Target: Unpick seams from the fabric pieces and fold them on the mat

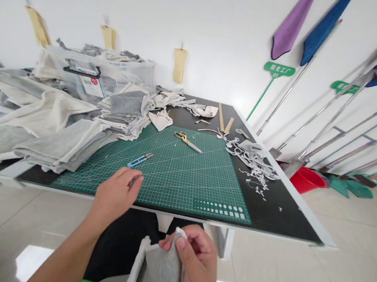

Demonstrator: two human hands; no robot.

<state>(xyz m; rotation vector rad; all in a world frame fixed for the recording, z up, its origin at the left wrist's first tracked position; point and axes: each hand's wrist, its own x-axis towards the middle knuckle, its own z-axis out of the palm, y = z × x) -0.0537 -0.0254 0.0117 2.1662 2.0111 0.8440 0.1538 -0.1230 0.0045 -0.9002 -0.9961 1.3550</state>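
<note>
My left hand (117,194) hovers over the front edge of the green cutting mat (183,190). Its fingers are loosely curled, with a small gap between thumb and forefinger and nothing visible in them. Just beyond the fingertips lie blue thread snips (140,159), pointing away to the right. Below the table edge, over my lap, my right hand (198,258) pinches the pale edge of a grey fabric piece (161,272). The lower part of this fabric runs out of view. Gold-handled scissors (188,142) rest farther back on the mat.
Stacked grey and cream fabric (63,143) covers the table's left side, before a clear plastic bin (114,77) full of cloth. Fabric scraps (250,156) lie at the right, with wooden strips (221,117) behind. A red bucket (307,180) and long-handled tools stand beyond.
</note>
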